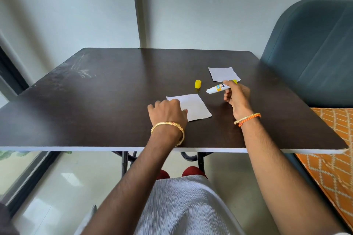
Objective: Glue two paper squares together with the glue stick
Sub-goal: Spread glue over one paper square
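Left hand [168, 112] pins the near white paper square [193, 107] flat-fingered to steady it; right-hand fingers [228, 83] pinch the uncapped white glue stick [217, 88], ready to spread

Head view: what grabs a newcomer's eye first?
Probably the uncapped glue stick, held in the right hand above the dark table, its tip aimed at the near paper square. The left hand presses that square's left edge with curled fingers. Behind them, the yellow cap stands alone, and the second paper square lies farther back to the right.
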